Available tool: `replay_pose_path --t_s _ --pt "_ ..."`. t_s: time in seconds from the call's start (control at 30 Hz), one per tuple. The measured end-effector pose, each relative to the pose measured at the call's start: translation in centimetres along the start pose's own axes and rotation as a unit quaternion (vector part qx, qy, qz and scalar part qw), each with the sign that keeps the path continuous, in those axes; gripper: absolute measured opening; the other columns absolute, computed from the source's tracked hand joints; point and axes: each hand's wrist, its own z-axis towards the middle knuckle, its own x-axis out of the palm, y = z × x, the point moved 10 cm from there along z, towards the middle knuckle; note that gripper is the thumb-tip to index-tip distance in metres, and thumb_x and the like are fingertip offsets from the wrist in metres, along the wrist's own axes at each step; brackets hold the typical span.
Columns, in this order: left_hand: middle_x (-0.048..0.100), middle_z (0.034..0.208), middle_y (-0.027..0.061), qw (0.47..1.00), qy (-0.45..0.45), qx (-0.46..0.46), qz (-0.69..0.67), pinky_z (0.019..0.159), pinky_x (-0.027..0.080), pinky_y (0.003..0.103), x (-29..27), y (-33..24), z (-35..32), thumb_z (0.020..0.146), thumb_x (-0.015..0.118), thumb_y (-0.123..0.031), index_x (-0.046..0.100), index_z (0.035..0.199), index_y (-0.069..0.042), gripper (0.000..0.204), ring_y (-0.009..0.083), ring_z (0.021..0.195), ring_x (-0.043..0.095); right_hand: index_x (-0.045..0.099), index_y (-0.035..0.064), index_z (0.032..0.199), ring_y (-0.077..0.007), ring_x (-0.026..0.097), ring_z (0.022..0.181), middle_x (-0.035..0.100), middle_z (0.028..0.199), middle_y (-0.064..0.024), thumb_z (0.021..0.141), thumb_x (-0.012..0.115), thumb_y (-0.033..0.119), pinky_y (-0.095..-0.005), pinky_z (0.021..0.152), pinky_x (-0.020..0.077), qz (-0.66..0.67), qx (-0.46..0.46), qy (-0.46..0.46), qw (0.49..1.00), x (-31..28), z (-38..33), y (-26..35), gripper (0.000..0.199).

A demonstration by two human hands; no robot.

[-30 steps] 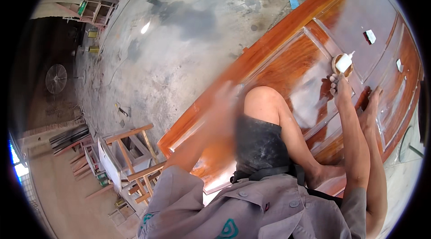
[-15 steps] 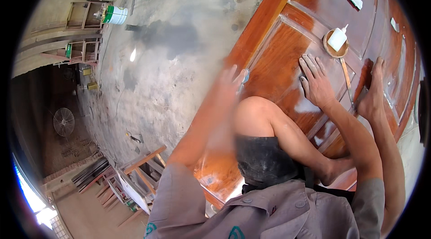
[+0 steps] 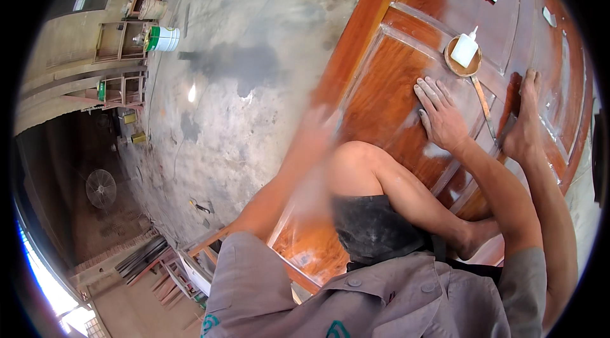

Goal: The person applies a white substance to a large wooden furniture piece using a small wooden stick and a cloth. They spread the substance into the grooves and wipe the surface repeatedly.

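1. Door (image 3: 394,84) lay flat, long axis running 7 to 1 o'clock.
2. Right hand (image 3: 441,115) spread, palm pressed on the panel.
3. Left hand (image 3: 321,131) blurred; state unclear.
4. Glue bottle (image 3: 464,49) in bowl (image 3: 452,65), 1 o'clock of right hand, nearer it.

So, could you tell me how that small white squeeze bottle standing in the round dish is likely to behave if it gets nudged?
The white squeeze bottle stands upright and narrows to a thin nozzle, so a sideways nudge would probably tip it. It looks like light plastic, likely easy to lift. The shallow round dish under it rests on the glossy wooden door panel and might slide along with it.
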Motion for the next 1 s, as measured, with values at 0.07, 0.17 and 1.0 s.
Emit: replay_pose_path --t_s 0.07,0.17,1.0 --pt "0.04 0.164 0.0131 0.997 0.063 -0.025 0.032 0.127 0.02 0.058 0.3 0.2 -4.3 0.086 0.073 -0.01 0.035 0.161 -0.006 0.085 0.0433 0.154 0.026 0.044 0.0005 0.152 -0.0341 0.033 0.153 0.043 0.16 -0.017 0.099 0.057 0.019 -0.0507 0.13 0.0215 0.005 0.003 -0.016 1.0 -0.2 0.0 -0.5 0.057" --pt "0.041 0.164 0.0124 1.0 0.002 -0.011 0.018 0.127 0.021 0.058 0.5 0.0 -6.0 0.088 0.069 -0.004 0.037 0.16 -0.006 0.079 0.0422 0.155 0.025 0.042 -0.0004 0.154 -0.0353 0.032 0.154 0.041 0.161 -0.0177 0.099 0.056 0.017 -0.0504 0.13 0.0195 0.008 0.0 -0.011 1.0 -0.3 0.7 -0.2 0.059" --pt "0.065 0.135 0.0195 0.978 -0.196 0.043 0.061 0.127 0.018 0.059 -6.7 -4.7 18.6 0.091 0.057 0.003 0.041 0.154 0.004 0.065 0.043 0.152 0.032 0.05 0.0026 0.148 -0.0306 0.036 0.152 0.046 0.159 -0.0139 0.097 0.058 0.019 -0.0509 0.13 0.0225 0.004 0.012 -0.022 1.0 -0.5 0.8 0.3 0.054"
